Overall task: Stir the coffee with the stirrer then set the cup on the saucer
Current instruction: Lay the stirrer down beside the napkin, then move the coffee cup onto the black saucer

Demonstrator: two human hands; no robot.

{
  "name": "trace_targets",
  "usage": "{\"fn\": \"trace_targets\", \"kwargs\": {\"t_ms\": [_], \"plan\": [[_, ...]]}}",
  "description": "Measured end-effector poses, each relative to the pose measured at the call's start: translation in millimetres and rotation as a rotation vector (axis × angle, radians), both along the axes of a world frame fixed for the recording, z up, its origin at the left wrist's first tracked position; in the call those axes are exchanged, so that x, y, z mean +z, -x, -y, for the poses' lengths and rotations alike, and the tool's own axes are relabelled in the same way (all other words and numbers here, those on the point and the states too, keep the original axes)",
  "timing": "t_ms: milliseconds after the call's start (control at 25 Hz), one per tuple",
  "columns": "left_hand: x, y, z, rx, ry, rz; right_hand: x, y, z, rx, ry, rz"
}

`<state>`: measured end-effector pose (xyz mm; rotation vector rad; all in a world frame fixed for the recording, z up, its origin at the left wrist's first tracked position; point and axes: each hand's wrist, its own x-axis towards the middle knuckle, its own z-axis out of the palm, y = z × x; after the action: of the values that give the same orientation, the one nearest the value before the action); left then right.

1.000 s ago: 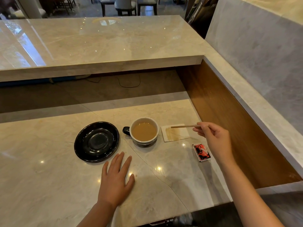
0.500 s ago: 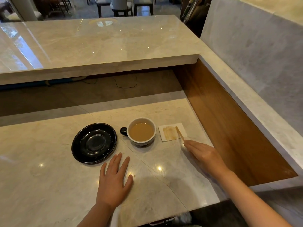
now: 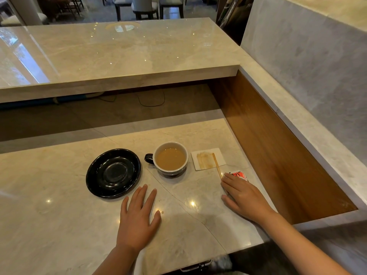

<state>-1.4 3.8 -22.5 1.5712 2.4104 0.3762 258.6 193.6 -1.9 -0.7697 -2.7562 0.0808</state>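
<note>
A dark cup [image 3: 171, 160] with a white inside holds milky coffee and stands on the marble counter, handle to the left. The empty black saucer [image 3: 113, 172] lies just left of it. A wooden stirrer [image 3: 217, 165] rests with one end on a stained white napkin [image 3: 208, 158] to the right of the cup. My right hand [image 3: 244, 196] lies flat on the counter, fingertips at the stirrer's near end, holding nothing. My left hand [image 3: 139, 218] rests palm down in front of the saucer, fingers spread.
A red sachet [image 3: 239, 175] peeks out beside my right fingers. A wooden side wall [image 3: 278, 147] bounds the counter on the right. A raised marble ledge [image 3: 119, 62] runs across the back.
My right hand brought the stirrer down from the air, laid it on the napkin and let go, then settled flat on the counter. The left hand stayed put.
</note>
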Motion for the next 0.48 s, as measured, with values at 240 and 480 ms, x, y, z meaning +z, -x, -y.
{"fn": "trace_targets", "kwargs": {"t_ms": [240, 480], "plan": [[-1.0, -0.2, 0.0, 0.005, -0.004, 0.001, 0.0, 3.7, 3.7, -0.066, 0.087, 0.002], [-3.5, -0.6, 2.0, -0.013, 0.017, -0.018, 29.8, 35.3, 16.6, -0.202, 0.206, -0.128]]}}
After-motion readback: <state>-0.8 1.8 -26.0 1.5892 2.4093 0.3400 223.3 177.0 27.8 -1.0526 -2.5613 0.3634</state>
